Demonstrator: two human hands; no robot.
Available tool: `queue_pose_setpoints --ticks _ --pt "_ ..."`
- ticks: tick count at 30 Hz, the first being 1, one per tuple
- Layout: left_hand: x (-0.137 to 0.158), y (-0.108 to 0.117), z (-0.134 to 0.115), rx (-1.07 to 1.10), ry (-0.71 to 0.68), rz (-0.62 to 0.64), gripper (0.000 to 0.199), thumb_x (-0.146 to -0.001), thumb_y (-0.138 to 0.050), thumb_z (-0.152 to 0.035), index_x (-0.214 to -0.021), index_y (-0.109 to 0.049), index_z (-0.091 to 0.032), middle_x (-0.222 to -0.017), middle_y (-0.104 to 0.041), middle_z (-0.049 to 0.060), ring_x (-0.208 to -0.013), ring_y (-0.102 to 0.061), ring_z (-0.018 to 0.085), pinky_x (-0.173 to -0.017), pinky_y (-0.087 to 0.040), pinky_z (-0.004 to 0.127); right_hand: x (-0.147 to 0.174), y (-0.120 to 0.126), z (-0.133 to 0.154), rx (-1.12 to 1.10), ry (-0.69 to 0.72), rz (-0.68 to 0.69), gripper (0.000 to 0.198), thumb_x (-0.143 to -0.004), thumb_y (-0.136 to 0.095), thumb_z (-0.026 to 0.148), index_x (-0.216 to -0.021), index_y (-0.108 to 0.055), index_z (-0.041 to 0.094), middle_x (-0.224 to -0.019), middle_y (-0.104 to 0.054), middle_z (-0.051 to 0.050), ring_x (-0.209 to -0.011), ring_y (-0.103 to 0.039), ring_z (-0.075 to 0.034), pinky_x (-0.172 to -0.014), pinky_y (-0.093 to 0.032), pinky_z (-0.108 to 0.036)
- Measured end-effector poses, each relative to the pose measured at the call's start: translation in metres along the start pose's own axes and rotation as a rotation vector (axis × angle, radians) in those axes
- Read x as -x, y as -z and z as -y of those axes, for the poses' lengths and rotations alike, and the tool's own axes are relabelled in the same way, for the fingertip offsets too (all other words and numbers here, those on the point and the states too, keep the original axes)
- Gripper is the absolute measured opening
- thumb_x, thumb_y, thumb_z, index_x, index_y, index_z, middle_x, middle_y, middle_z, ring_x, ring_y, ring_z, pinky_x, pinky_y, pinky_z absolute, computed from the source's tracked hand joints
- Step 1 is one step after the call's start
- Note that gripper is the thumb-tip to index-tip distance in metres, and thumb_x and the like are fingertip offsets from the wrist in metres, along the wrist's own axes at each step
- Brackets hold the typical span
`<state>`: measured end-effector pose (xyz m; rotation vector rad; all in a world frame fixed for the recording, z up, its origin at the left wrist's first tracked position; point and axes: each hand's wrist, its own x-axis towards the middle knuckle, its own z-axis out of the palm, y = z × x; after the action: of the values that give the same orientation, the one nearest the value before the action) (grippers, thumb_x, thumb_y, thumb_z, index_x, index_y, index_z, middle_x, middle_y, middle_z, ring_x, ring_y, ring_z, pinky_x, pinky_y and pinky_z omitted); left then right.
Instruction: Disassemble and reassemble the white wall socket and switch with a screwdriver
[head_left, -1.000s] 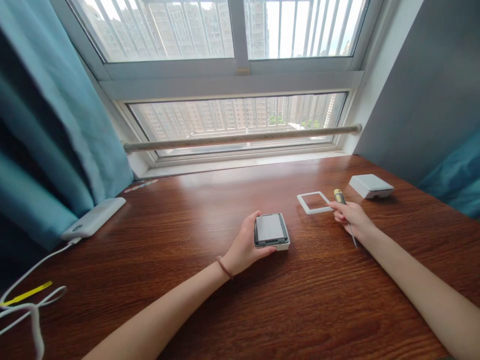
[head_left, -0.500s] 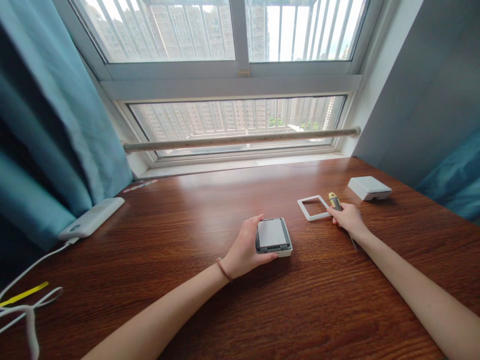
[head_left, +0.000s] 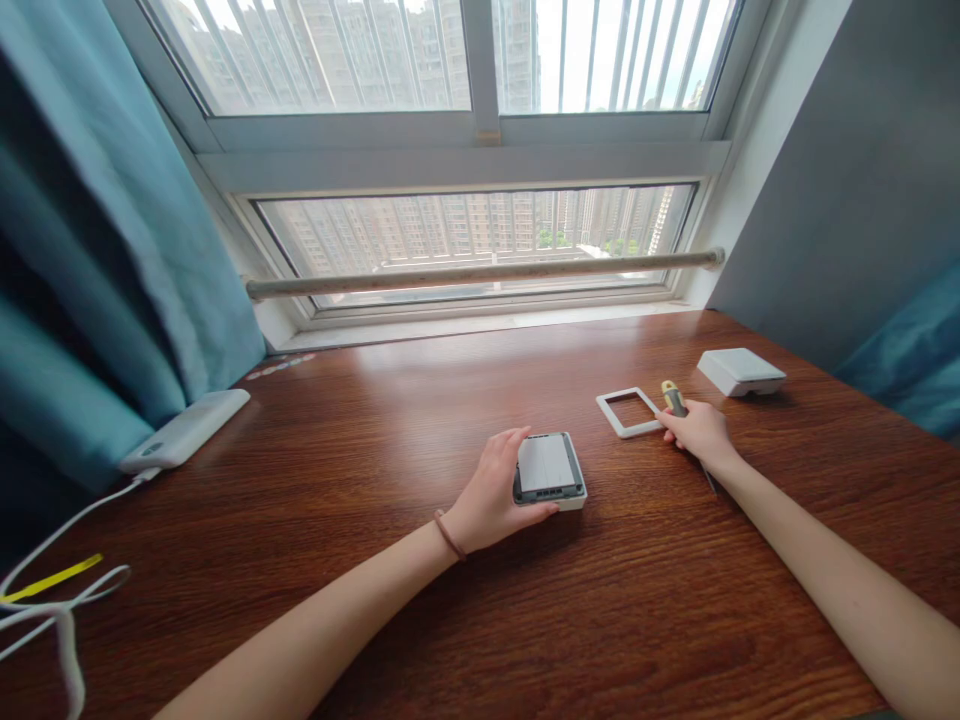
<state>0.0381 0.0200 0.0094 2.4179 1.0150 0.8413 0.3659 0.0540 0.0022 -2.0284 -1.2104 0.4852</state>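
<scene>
My left hand is closed around the left side of a wall switch, its thumb along the near edge and fingers at the far edge. The switch has a white panel in a dark grey surround, set on a white base on the table. My right hand is closed on a screwdriver with a yellow and grey handle; its thin shaft points back beneath the wrist. Right at its fingertips lies a white square cover frame, its near right corner at the fingers. Whether they pinch the frame cannot be seen.
A white box-like switch unit sits at the right rear of the brown wooden table. On the left are a white power bank, a white cable and a yellow strip. A window with a rail stands behind.
Both hands keep their grips and barely move. The view has shifted very slightly; the switch, frame and screwdriver stay in nearly the same places.
</scene>
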Motion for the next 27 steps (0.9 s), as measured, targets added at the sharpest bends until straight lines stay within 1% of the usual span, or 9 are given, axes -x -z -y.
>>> queue_pose_setpoints --ticks 6,12,15,17,20,22,25,26,27 --pt "0.000 0.001 -0.001 -0.004 0.005 -0.005 0.084 -0.063 -0.071 -0.045 -0.131 -0.030 -0.019 -0.129 -0.040 0.015 -0.120 -0.038 0.030 -0.102 -0.034 0.048 0.003 0.000 0.004 -0.062 -0.027 -0.009 0.010 -0.064 -0.062 0.020 -0.070 -0.061 0.012 -0.042 -0.060 -0.003 -0.029 -0.048 -0.010 -0.033 -0.035 -0.019" --pt "0.001 0.000 -0.002 -0.016 0.011 -0.002 0.084 -0.063 -0.070 -0.046 -0.131 -0.029 -0.019 -0.128 -0.040 0.014 -0.120 -0.038 0.029 -0.103 -0.033 0.047 0.001 -0.002 -0.001 -0.184 -0.048 -0.017 0.008 -0.060 -0.064 0.017 -0.064 -0.059 0.014 -0.036 -0.055 -0.001 -0.027 -0.045 -0.009 -0.031 -0.032 -0.019" --pt "0.001 0.001 -0.003 -0.026 0.014 0.004 0.083 -0.064 -0.070 -0.047 -0.131 -0.030 -0.019 -0.127 -0.041 0.014 -0.118 -0.039 0.030 -0.102 -0.032 0.048 0.001 -0.001 0.002 -0.313 -0.058 -0.020 0.011 -0.062 -0.065 0.022 -0.061 -0.056 0.016 -0.032 -0.049 0.002 -0.026 -0.039 -0.008 -0.030 -0.028 -0.020" --pt "0.002 0.002 -0.004 -0.042 0.015 0.018 0.083 -0.063 -0.069 -0.049 -0.131 -0.032 -0.019 -0.127 -0.041 0.015 -0.118 -0.039 0.031 -0.101 -0.032 0.048 0.003 0.001 0.008 -0.442 -0.062 -0.004 0.018 -0.067 -0.061 0.031 -0.060 -0.052 0.017 -0.037 -0.050 0.001 -0.028 -0.039 -0.008 -0.030 -0.026 -0.020" --pt "0.002 0.004 -0.004 -0.066 0.021 0.044 0.083 -0.062 -0.068 -0.054 -0.129 -0.035 -0.018 -0.127 -0.041 0.016 -0.118 -0.039 0.032 -0.100 -0.033 0.049 0.010 0.004 0.020 -0.637 -0.068 0.066 0.034 -0.077 -0.046 0.047 -0.059 -0.049 0.018 -0.049 -0.053 -0.001 -0.035 -0.042 -0.008 -0.033 -0.030 -0.021" --pt "0.002 0.005 -0.003 -0.072 0.028 0.051 0.080 -0.063 -0.066 -0.055 -0.128 -0.036 -0.017 -0.126 -0.042 0.016 -0.117 -0.040 0.031 -0.099 -0.034 0.049 0.020 0.005 0.028 -0.722 -0.078 0.126 0.044 -0.079 -0.039 0.056 -0.056 -0.046 0.019 -0.046 -0.045 0.001 -0.032 -0.034 -0.006 -0.031 -0.026 -0.020" --pt "0.000 0.006 -0.004 -0.058 0.031 0.039 0.075 -0.067 -0.064 -0.053 -0.127 -0.037 -0.018 -0.127 -0.042 0.015 -0.118 -0.040 0.031 -0.100 -0.033 0.049 0.038 0.003 0.038 -0.907 -0.073 0.265 0.046 -0.075 -0.048 0.061 -0.057 -0.047 0.019 -0.039 -0.024 0.010 -0.030 -0.015 -0.003 -0.030 -0.013 -0.019" --pt "-0.001 0.006 -0.004 -0.049 0.031 0.033 0.073 -0.068 -0.064 -0.052 -0.127 -0.038 -0.018 -0.128 -0.042 0.015 -0.119 -0.039 0.030 -0.101 -0.033 0.048 0.045 0.002 0.041 -0.976 -0.058 0.312 0.043 -0.073 -0.054 0.058 -0.060 -0.049 0.018 -0.039 -0.023 0.011 -0.031 -0.015 -0.003 -0.031 -0.012 -0.019" --pt "-0.002 0.005 -0.005 -0.039 0.030 0.029 0.070 -0.069 -0.063 -0.051 -0.127 -0.038 -0.019 -0.128 -0.042 0.015 -0.120 -0.039 0.030 -0.101 -0.032 0.048 0.050 0.000 0.043 -1.028 -0.036 0.346 0.039 -0.072 -0.059 0.054 -0.061 -0.051 0.017 -0.039 -0.025 0.010 -0.031 -0.017 -0.003 -0.031 -0.013 -0.019"
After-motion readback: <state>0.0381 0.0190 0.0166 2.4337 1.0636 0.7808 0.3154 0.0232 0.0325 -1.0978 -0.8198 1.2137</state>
